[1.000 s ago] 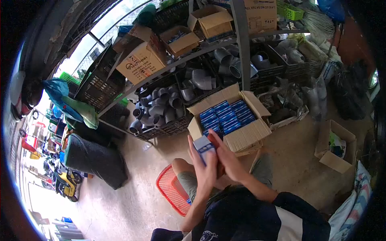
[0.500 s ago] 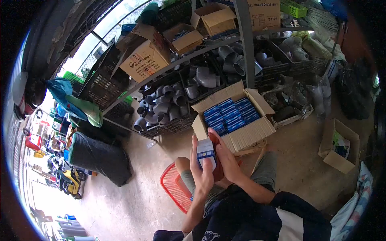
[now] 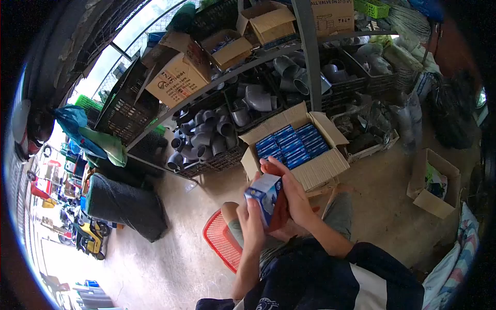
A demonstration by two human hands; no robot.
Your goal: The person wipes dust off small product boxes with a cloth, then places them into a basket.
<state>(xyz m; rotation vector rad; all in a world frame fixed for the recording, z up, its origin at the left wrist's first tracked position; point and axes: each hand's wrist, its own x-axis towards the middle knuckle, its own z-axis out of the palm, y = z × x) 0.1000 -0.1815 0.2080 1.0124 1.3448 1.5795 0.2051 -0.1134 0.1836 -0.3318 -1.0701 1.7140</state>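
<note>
A small blue and white carton (image 3: 268, 195) is held up in front of me, its pale side facing upward. My left hand (image 3: 251, 222) grips its left side, thumb on the blue end. Along the far right side, my right hand (image 3: 297, 199) is closed around a reddish-brown thing (image 3: 279, 214) pressed against the carton; its kind I cannot make out. Just beyond my hands stands an open cardboard box (image 3: 323, 168) holding rows of similar blue cartons (image 3: 293, 146). Below my left forearm is a red plastic basket (image 3: 222, 235), partly hidden by my leg.
Black crates of grey pipe elbows (image 3: 204, 135) sit under a metal rack (image 3: 308, 62). Cardboard boxes (image 3: 178, 82) rest on its shelf. A dark mesh roll (image 3: 124, 206) lies left; another open box (image 3: 434, 186) stands right.
The carton has turned in my hands, so more of its pale long side shows, and its blue end has tipped left. The view has shifted slightly.
</note>
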